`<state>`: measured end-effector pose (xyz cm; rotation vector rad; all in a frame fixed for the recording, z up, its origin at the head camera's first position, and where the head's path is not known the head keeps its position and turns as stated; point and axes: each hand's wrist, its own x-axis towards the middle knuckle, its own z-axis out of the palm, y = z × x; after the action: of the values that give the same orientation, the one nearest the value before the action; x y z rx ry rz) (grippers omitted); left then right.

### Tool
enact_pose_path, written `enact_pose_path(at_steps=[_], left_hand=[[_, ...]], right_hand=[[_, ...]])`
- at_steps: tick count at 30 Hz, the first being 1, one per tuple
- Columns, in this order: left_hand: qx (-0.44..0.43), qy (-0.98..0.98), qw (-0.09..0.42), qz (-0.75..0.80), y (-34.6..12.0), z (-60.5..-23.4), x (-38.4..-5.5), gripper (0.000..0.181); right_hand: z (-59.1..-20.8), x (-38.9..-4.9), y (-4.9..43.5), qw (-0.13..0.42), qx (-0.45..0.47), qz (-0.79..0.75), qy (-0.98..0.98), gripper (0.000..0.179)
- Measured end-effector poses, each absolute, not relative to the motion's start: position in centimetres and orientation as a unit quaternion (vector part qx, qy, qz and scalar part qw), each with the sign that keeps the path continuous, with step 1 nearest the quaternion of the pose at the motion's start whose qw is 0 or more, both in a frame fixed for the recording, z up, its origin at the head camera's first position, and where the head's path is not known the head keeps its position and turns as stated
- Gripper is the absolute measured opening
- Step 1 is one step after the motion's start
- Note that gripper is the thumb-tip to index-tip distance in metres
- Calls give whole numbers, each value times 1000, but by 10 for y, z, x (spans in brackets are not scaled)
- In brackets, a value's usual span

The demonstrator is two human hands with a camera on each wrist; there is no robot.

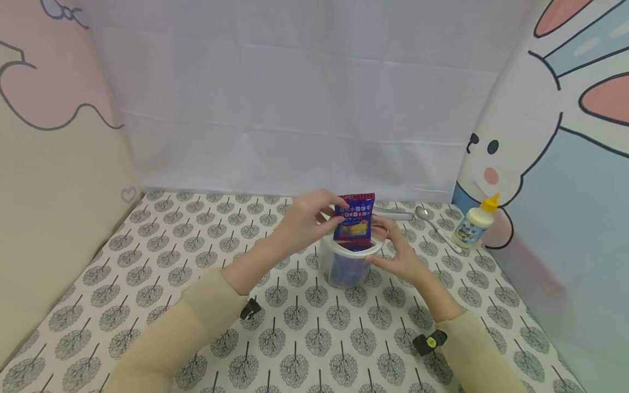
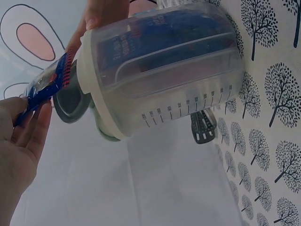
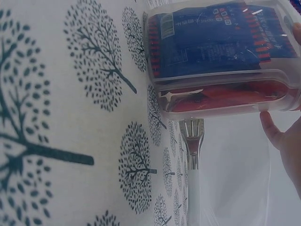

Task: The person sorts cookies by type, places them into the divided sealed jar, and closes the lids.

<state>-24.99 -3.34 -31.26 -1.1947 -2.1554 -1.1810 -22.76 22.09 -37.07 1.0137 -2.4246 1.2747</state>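
My left hand (image 1: 310, 219) pinches a blue and red biscuit packet (image 1: 356, 218) between thumb and fingers, upright over the mouth of a clear plastic container (image 1: 339, 270). The container stands on the table, with more blue and red packets visible through its wall. A measuring scale runs down one side of the container (image 2: 188, 101) in the left wrist view, and a dark grey flap (image 2: 73, 101) shows beside its white rim. My right hand (image 1: 400, 254) grips the container near its rim from the right, thumb at the front and fingers behind.
Behind the container lies a slotted spatula (image 3: 192, 136), partly hidden. To the right are a metal spoon (image 1: 439, 232) and a bottle with a yellow cap (image 1: 473, 226). A tree-patterned cloth (image 1: 206, 256) covers the table, with a white curtain (image 1: 275, 109) at the back.
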Motion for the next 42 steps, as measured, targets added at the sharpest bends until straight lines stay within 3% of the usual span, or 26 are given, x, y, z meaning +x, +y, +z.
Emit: enact_pose_path(at_steps=[11, 17, 24, 27, 37, 42], left_hand=[[-435, -823, 153, -330, -21, -337, -253, 25], [-460, -836, 178, -242, -21, -343, -250, 20], [-482, -821, 193, -236, -26, -350, -252, 49], [-497, -817, 196, -217, -27, -350, -253, 53], [-510, -822, 183, -174, -26, -348, -250, 38], [-506, -813, 208, -198, -24, -346, -251, 25]], right_hand=[[-370, -228, 221, 109, 349, 432, -824, 80], [-370, -228, 221, 111, 351, 430, -824, 82], [-371, -229, 222, 107, 369, 444, -809, 82], [-370, -228, 221, 110, 372, 444, -808, 83], [-372, -228, 221, 110, 377, 444, -806, 84], [-372, -230, 222, 112, 386, 446, -800, 85]])
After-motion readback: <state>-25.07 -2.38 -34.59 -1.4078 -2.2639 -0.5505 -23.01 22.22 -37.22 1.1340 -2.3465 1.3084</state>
